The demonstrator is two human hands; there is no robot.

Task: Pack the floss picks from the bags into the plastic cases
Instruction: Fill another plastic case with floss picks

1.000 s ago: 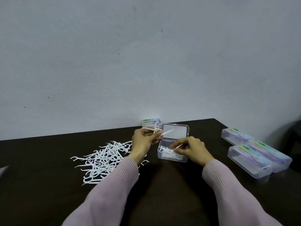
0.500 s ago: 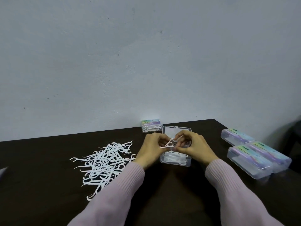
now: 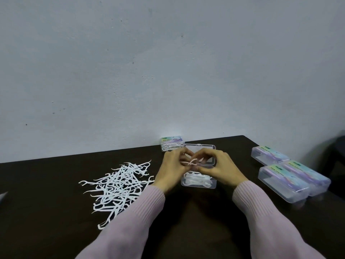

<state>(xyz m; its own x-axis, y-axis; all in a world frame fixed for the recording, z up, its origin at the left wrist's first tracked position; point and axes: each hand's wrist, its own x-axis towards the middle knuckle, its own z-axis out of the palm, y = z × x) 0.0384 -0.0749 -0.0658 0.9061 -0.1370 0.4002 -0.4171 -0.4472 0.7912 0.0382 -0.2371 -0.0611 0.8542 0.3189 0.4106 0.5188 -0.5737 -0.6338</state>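
While both forearms in pink sleeves (image 3: pixel 141 212) reach up from the bottom edge and angle toward each other, the hands meet at the centre of the frame, just above an open case (image 3: pixel 198 181). The left hand (image 3: pixel 170 170) has its fingers curled inward, thumb and fingertips pinching a few white picks (image 3: pixel 191 162). The right hand (image 3: pixel 219 168) mirrors it, knuckles up, its fingers bent and pinching the same picks from the other side. The fingertips of the two hands are almost touching, and the held picks lie across the gap between them, over the hinge of the case.

More picks lie in the base of the case below the hands; its clear lid (image 3: pixel 209 148) stands open behind them. A loose pile (image 3: pixel 119 186) of picks spreads over the dark table (image 3: pixel 46 212) in the left middle of the frame, near the left wrist. A closed case (image 3: pixel 172 143) holding picks sits against the wall (image 3: pixel 168 62), just behind the lid. Three closed cases (image 3: pixel 287 174) lie at the right edge, well apart from the hands.
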